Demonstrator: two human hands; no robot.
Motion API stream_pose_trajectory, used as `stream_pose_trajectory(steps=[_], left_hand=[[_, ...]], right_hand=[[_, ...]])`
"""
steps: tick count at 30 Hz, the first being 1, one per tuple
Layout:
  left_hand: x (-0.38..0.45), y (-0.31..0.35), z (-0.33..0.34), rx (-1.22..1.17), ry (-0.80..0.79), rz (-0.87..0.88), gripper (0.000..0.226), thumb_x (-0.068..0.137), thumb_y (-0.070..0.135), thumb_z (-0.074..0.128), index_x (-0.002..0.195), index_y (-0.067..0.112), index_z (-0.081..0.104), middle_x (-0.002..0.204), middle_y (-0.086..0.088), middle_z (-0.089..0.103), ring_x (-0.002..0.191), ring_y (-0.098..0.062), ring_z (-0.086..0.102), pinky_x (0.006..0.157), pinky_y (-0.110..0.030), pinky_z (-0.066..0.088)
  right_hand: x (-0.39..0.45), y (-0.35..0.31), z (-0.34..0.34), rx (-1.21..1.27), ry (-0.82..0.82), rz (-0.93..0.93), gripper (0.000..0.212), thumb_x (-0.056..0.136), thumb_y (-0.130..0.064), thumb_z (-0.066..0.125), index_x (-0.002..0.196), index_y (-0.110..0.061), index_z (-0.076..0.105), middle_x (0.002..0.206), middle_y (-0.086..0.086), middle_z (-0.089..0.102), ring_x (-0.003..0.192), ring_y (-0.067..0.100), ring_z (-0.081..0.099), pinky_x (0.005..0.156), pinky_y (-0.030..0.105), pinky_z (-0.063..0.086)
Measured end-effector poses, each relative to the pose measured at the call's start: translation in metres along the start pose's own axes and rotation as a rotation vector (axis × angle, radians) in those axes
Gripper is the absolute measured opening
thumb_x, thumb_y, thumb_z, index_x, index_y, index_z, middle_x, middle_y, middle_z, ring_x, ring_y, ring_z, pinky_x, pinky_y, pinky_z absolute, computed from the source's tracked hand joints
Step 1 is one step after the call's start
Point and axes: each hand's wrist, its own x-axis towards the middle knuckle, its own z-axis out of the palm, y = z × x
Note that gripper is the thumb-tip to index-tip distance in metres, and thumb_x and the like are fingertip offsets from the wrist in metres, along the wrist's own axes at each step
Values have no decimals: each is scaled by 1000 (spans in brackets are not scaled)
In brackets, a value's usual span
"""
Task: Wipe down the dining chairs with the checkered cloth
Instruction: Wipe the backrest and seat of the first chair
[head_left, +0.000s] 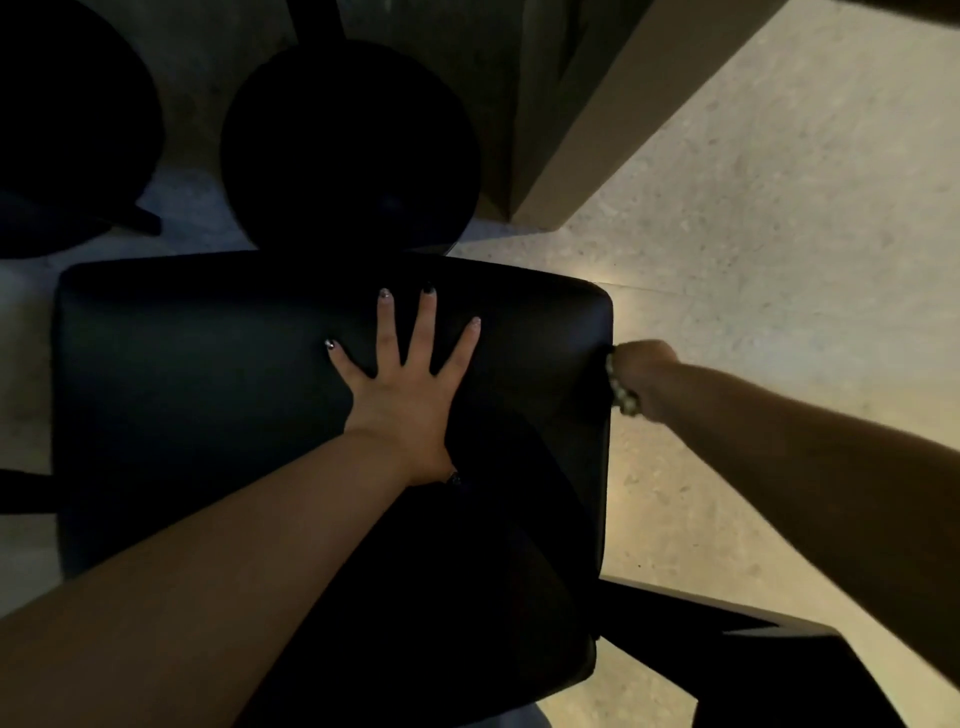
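— On the black seat of the dining chair (208, 395), what do you see from the head camera?

— The left hand (402, 395) lies flat on the padded seat, fingers spread wide and straight, palm down, near the middle of the cushion. It holds nothing.

— And the other one?

— The right hand (641, 376) is at the seat's right edge, fingers curled round the checkered cloth (623, 397). Only a small bunched strip of the cloth shows, between the fist and the side of the seat, and it touches that edge.

— Where does the chair stand?

— On a pale speckled floor (753, 312), brightly lit to the right and dim to the left. Beyond the seat's far edge are two round black stools (348, 145), one just behind it and another (67, 130) cut off at the upper left. A grey-beige block (597, 119), perhaps the base of a worktop, rises at the upper right. A dark frame part (753, 644) juts out at the lower right; I cannot tell what it belongs to.
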Motion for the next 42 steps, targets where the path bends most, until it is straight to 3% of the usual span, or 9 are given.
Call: stream_pose_trajectory(steps=[3,5,7,14,18,22,27,33,42], left_hand=[[-1,-2,1,8,16,4,151,52,71,79,138,38,-41,141,-10,-54,128,-45,-47,98,-82,-1],[-3,-1,-2,21,1,4,150,54,72,78,138,37,-41,141,-10,-54,129,-45,-46,99,-82,1],[-5,-2,-6,45,-27,9,150,55,72,78,139,36,-42,141,-12,-54,130,-47,-45,101,-82,3],[-9,-34,-36,83,-72,165,100,91,46,59,153,28,-17,158,-6,-30,146,-35,-21,113,-61,23],[-21,-112,-40,185,80,211,84,96,41,48,155,22,-9,163,-5,-15,151,-22,-2,119,-39,14],[-43,-214,-40,316,12,80,82,99,43,43,154,19,-13,163,-6,-11,151,-20,0,118,-31,8],[-72,-287,-29,-431,173,-205,69,97,24,54,154,9,17,158,-14,25,146,-26,24,116,-26,15],[-82,-303,2,-1407,238,-505,49,103,48,32,140,18,42,126,-3,54,115,-19,53,91,-35,42],[-110,-333,49,-1574,419,-566,61,100,59,20,142,21,43,127,1,52,117,-15,49,96,-37,37]], right_hand=[[2,-51,-3,95,169,-169,36,93,-27,54,65,-5,61,46,8,58,26,15,47,30,17,35],[-2,-65,5,-52,254,-350,42,95,-37,51,84,-1,70,78,17,70,63,21,67,56,28,52],[-10,-59,14,-254,305,-504,43,99,-34,43,90,-1,69,96,21,68,92,33,63,73,33,44],[-13,-72,8,-467,230,-536,35,97,-31,47,79,-7,64,95,22,68,93,37,63,81,36,50],[-29,-103,44,-559,177,-645,33,96,-31,50,105,-6,69,113,19,65,105,34,59,73,26,38],[-62,-147,105,-666,42,-850,33,96,-25,47,112,-1,63,117,24,61,109,37,57,77,32,41],[-110,-181,187,-721,-21,-1054,32,99,-24,44,109,-1,63,113,19,63,95,29,59,69,25,33],[-175,-201,281,-584,-30,-1180,39,100,-30,34,105,-6,66,113,15,65,99,26,60,65,21,32],[-235,-198,366,-1216,-73,-1663,35,98,-12,39,127,0,53,133,20,52,118,33,52,90,36,43]])
